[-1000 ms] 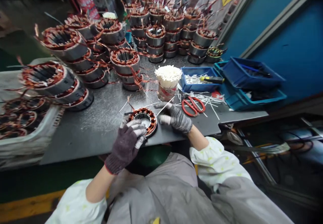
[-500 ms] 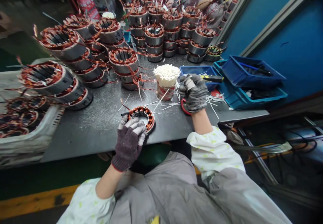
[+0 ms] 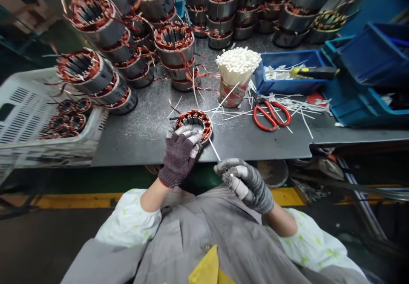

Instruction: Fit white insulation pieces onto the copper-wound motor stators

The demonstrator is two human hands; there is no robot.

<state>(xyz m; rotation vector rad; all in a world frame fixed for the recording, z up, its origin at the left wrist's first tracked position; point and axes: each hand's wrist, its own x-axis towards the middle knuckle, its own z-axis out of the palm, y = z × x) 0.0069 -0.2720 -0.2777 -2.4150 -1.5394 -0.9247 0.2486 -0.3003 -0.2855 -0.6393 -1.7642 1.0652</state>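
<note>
A small copper-wound motor stator (image 3: 194, 122) lies on the grey metal table near its front edge. My left hand (image 3: 180, 160), in a dark knit glove, grips its near side, with the fingers covering part of the windings. My right hand (image 3: 246, 185), in a grey glove, is just off the table edge and pinches a thin white stick (image 3: 214, 149). The stick points up and to the left, its tip close to the stator. The stator's underside is hidden.
Stacks of larger wound stators (image 3: 174, 49) crowd the table's back. A jar of white sticks (image 3: 237, 68), red-handled scissors (image 3: 271, 115) and a blue tray (image 3: 287, 73) holding a screwdriver (image 3: 315, 72) stand to the right. A white crate (image 3: 47, 113) with stators is at left.
My right hand has come back from beside the jar to the table's front edge, now with a white stick. The view has tipped downward. My left hand stays on the stator.
</note>
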